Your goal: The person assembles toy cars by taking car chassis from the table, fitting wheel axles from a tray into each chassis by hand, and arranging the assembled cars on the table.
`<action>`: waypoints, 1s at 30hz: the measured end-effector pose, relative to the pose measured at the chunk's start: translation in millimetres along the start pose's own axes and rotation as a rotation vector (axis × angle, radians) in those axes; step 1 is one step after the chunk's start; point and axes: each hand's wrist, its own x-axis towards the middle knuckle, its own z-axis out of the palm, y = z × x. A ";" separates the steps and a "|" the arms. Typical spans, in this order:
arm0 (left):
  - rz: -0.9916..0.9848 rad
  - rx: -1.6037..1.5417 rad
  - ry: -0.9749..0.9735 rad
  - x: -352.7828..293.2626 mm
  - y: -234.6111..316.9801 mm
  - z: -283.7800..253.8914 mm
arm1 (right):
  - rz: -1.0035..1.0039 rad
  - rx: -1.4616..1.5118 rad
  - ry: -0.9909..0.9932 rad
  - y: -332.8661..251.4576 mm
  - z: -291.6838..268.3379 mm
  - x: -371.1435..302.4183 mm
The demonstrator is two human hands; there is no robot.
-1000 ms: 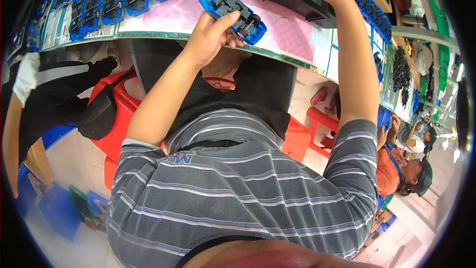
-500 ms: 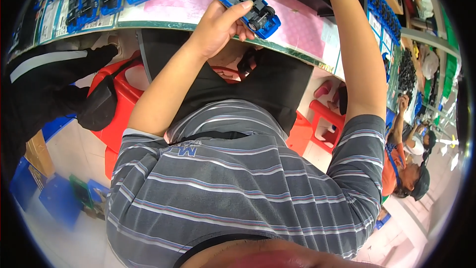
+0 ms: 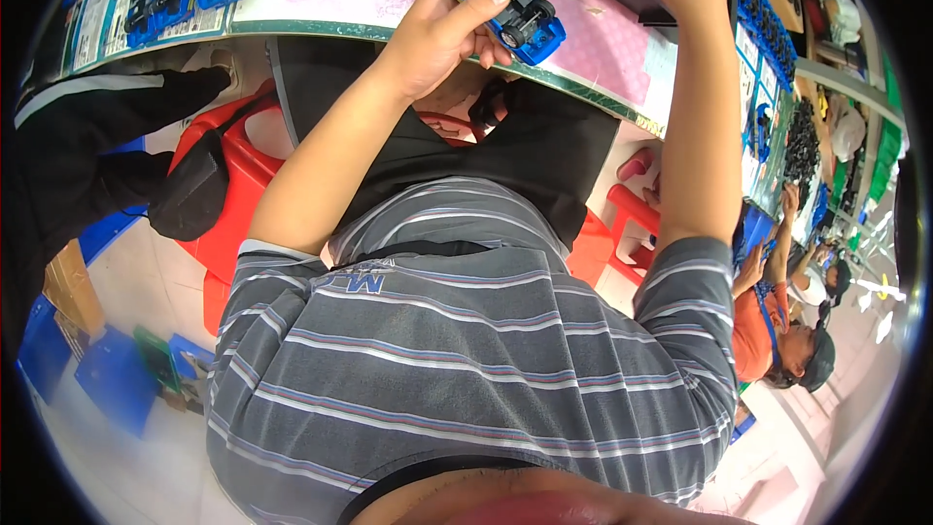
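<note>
At left, a moulded red plastic chair [image 3: 255,156] is seen above a pale tiled floor [image 3: 146,282], partly overlapped by a soft black bundle [image 3: 190,199]. At the left rim, black trousers [image 3: 68,160] with a light-grey stripe [image 3: 87,97] are worn by a co-worker. Lower down, a flat blue panel [image 3: 119,379] is noted near a brown board-like piece [image 3: 73,282]; details are blurred. Right of centre, a red plastic stool [image 3: 630,219] is glimpsed, a pinkish-red shoe [image 3: 636,163] just beside it. Farther right, an orange shirt [image 3: 753,331] and a dark cap [image 3: 821,360] are worn by another person. Above, small black parts [image 3: 799,151] are heaped near a crumpled white plastic bag [image 3: 848,136].
</note>
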 end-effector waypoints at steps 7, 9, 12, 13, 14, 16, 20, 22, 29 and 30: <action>0.034 0.187 0.065 -1.6 -2.0 7.2 | -0.188 0.261 -0.007 -52.3 40.6 -59.0; 0.030 0.292 0.036 1.1 -5.1 1.0 | -0.062 0.284 -0.040 -60.6 36.1 -60.9; 0.008 0.298 0.045 -0.4 -6.7 0.3 | 0.024 0.218 -0.129 -64.7 36.4 -61.8; 0.016 0.283 0.039 -0.2 -7.8 0.8 | -0.032 0.214 -0.094 -61.7 38.7 -64.2; 0.019 0.283 0.042 -0.7 -8.0 0.8 | -0.088 0.210 -0.059 -59.5 40.7 -65.9; 0.006 0.283 0.048 -1.6 -8.7 2.1 | -0.088 0.200 -0.054 -57.4 42.5 -67.5; 0.007 0.325 0.050 -1.0 -7.6 0.8 | 0.017 0.207 -0.076 -61.0 40.2 -65.5; 0.014 0.338 0.056 -1.3 -8.3 -0.3 | 0.050 0.199 -0.088 -63.8 37.7 -65.3; 0.001 0.332 0.028 -0.5 -7.9 -0.3 | 0.091 0.195 -0.071 -67.0 36.3 -66.9; 0.004 0.368 0.041 -0.3 -9.7 -1.6 | 0.089 0.194 -0.071 -66.1 35.8 -68.3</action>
